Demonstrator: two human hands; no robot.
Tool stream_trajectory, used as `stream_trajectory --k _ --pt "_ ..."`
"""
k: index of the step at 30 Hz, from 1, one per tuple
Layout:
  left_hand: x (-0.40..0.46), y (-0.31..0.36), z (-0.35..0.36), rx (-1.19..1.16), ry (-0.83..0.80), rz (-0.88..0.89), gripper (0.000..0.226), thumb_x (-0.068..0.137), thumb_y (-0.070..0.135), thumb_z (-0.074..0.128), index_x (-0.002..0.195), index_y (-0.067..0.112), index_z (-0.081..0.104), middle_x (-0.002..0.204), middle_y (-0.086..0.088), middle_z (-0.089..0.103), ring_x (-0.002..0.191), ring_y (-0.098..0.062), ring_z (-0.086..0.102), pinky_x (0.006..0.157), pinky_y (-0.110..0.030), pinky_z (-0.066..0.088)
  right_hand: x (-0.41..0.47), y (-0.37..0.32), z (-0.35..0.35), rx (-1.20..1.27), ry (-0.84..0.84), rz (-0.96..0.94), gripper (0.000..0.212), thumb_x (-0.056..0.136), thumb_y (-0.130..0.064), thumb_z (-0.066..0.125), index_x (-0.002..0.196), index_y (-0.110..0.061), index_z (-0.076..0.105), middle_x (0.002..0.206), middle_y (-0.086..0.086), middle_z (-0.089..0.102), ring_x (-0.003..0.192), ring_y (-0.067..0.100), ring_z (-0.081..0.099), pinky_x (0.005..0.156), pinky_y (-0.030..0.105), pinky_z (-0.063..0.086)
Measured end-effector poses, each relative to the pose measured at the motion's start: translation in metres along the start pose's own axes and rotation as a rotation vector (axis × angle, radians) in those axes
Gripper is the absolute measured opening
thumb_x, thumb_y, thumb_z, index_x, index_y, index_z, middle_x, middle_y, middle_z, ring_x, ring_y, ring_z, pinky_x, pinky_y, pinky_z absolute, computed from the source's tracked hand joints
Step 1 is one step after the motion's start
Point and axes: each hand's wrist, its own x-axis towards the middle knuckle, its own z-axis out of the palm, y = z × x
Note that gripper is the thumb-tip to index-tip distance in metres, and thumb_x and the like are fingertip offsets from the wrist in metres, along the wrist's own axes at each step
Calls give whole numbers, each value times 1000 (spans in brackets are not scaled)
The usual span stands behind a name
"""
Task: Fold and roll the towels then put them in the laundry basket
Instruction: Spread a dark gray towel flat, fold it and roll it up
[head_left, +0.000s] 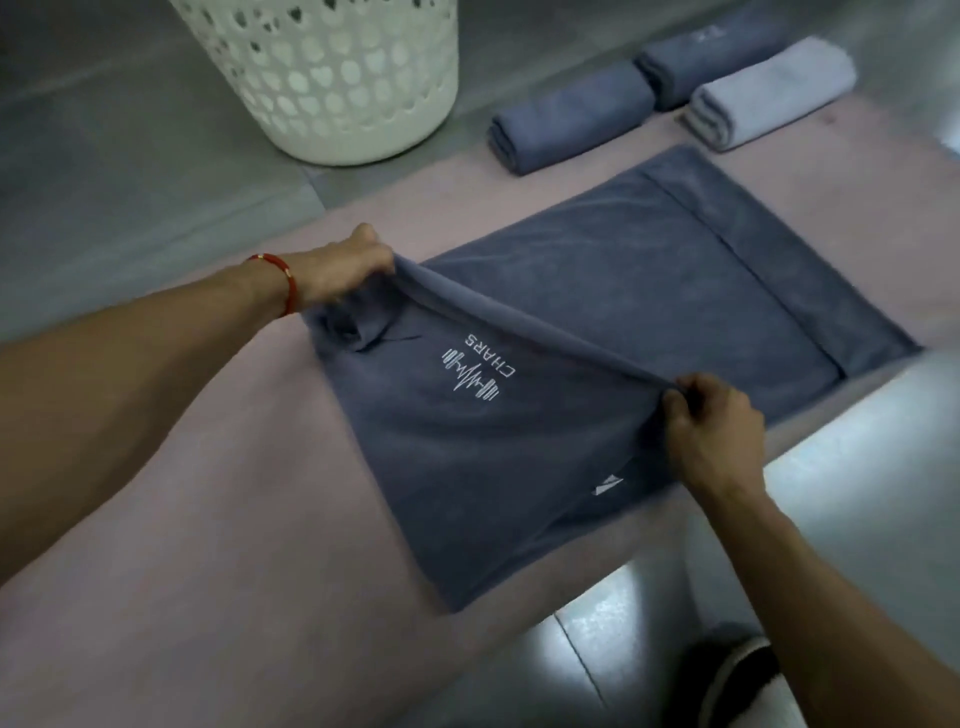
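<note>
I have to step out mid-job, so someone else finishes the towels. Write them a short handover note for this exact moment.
Left hand pinches the raised fold of the dark blue towel at its far-left end; right hand pinches the same fold at the near-right end.
The towel lies on the pink mat, its near part lifted, logo side up.
Done: three rolled towels, two dark blue and one pale, lie beyond it, beside the white laundry basket.
Left: finish folding and rolling this towel, then move all four rolls into the basket; its inside is not visible.

Both hands (524, 358) pinching blue towel (597, 312) fold
</note>
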Motion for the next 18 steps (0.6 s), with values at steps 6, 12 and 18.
stream_trajectory --k 6,12,18 --pt "85 116 35 140 180 330 10 94 22 54 89 14 54 83 -5 56 78 -27 52 70 -37 42 66 46 -61 -36 249 135 21 97 -19 51 105 -11 69 96 14 70 91 37 63 80 36 47" --pt "168 232 76 15 437 375 26 84 16 76 72 24 53 79 0 60 75 -14 54 66 -24 40 141 94 -106 -33 517 258 25 82 -32 47 85 -15 64 85 11 63 86 37 59 87 50 53" --pt "255 304 112 -55 530 361 13 85 12 65 95 12 74 78 -2 61 74 -11 55 69 -22 42 183 137 -99 -101 516 356 24 90 -31 50 99 -20 69 110 11 60 108 38 51 90 46 38"
